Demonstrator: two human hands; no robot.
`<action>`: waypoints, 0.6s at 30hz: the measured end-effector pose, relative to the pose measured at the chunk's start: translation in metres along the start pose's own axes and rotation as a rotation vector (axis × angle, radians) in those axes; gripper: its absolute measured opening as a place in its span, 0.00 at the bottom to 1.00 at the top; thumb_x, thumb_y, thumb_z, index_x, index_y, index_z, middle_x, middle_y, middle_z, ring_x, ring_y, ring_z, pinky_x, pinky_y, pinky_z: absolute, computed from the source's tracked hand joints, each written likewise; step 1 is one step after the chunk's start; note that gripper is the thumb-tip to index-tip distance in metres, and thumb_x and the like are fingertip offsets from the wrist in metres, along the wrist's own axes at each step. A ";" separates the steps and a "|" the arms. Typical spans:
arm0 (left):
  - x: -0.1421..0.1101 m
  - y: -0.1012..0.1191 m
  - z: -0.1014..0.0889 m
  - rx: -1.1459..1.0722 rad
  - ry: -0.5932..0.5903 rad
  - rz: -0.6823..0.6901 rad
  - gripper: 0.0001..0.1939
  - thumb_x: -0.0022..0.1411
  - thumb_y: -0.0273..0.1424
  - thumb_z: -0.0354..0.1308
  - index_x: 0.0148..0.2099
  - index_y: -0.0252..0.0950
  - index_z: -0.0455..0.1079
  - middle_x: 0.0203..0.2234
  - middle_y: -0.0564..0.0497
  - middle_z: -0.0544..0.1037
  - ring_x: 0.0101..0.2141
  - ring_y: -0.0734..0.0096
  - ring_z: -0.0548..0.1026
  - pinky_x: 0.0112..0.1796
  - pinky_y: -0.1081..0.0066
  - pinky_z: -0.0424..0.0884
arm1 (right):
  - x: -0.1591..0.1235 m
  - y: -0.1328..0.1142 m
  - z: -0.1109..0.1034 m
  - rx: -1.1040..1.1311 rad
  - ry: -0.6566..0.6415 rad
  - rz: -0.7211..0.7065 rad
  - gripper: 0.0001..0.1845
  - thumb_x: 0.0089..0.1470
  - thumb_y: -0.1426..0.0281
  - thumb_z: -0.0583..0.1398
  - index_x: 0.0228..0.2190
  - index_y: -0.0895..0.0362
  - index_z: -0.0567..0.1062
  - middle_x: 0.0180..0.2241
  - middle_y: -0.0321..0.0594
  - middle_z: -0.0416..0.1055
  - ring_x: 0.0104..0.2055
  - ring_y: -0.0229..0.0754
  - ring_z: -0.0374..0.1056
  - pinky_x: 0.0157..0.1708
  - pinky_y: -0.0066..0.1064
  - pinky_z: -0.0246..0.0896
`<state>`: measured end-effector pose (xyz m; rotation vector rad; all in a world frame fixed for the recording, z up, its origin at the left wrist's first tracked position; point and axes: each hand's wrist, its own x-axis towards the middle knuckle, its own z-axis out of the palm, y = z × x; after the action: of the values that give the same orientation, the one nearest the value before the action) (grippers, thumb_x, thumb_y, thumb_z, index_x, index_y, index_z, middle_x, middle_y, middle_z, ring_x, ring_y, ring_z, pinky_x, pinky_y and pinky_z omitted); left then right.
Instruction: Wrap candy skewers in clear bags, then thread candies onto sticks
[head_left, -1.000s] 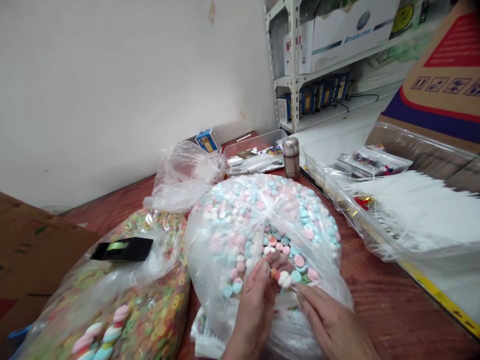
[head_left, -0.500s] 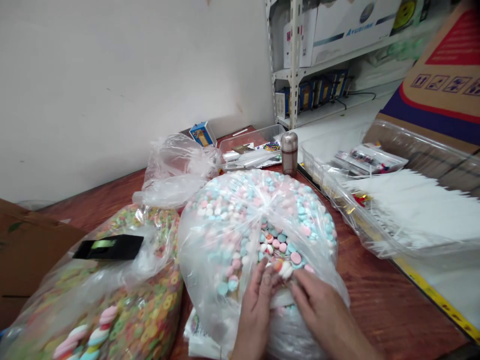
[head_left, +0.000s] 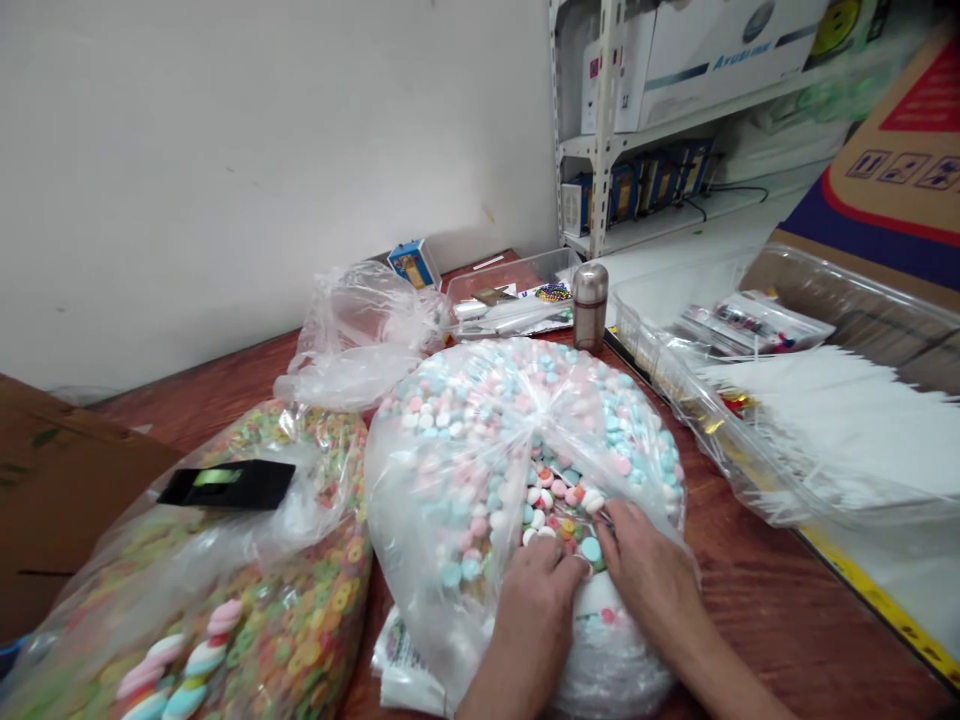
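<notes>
A large clear plastic bag (head_left: pixel 435 500) full of round pastel candies (head_left: pixel 637 430) lies in front of me, torn or open at the front. My right hand (head_left: pixel 649 570) pinches the white end of a short row of pink, white and orange candies (head_left: pixel 571 494) at the opening. Lower down, my left hand (head_left: pixel 536 600) has curled fingers dipping among the loose candies; its fingertips are partly hidden. To the left, two candy stacks (head_left: pixel 205 658) in pink, white and blue rest on a second bag (head_left: pixel 307 640) of small ring-shaped pieces.
A black flat object (head_left: pixel 227 484) lies on the left bag. Behind are crumpled plastic bags (head_left: pixel 352 335), a clear tray (head_left: pixel 517 300) and a metallic shaker-like container (head_left: pixel 590 305). At right, a clear bin (head_left: pixel 720 440) holds white sticks (head_left: pixel 840 420). Cardboard boxes (head_left: pixel 67 500) flank both sides.
Both hands were together at a candy piece low in the opening. My right hand has moved up with the candy row; my left fingers have curled down into the loose candies.
</notes>
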<state>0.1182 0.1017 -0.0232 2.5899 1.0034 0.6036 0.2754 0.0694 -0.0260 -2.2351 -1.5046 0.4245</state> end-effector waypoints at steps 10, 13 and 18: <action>-0.011 -0.008 -0.041 -0.367 0.011 -0.355 0.08 0.67 0.28 0.51 0.40 0.39 0.72 0.36 0.48 0.76 0.37 0.65 0.75 0.38 0.69 0.71 | -0.007 0.005 -0.024 0.345 -0.114 -0.094 0.16 0.64 0.59 0.50 0.28 0.52 0.69 0.26 0.32 0.69 0.29 0.39 0.68 0.29 0.27 0.61; -0.012 -0.012 -0.045 -0.387 0.025 -0.457 0.08 0.67 0.33 0.52 0.40 0.39 0.72 0.32 0.51 0.76 0.33 0.66 0.75 0.35 0.69 0.70 | -0.007 0.005 -0.024 0.342 -0.079 -0.048 0.15 0.62 0.59 0.51 0.29 0.53 0.70 0.28 0.36 0.70 0.33 0.44 0.69 0.32 0.31 0.61; -0.016 -0.015 -0.051 -0.455 0.084 -0.576 0.09 0.65 0.37 0.55 0.41 0.38 0.74 0.34 0.49 0.79 0.35 0.63 0.76 0.38 0.67 0.71 | -0.009 -0.010 -0.014 0.250 -0.029 -0.047 0.11 0.60 0.63 0.51 0.38 0.55 0.70 0.37 0.44 0.72 0.38 0.50 0.69 0.35 0.37 0.60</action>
<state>0.0748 0.1073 0.0102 1.7838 1.3728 0.6845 0.2704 0.0621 -0.0091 -2.0042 -1.4287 0.5979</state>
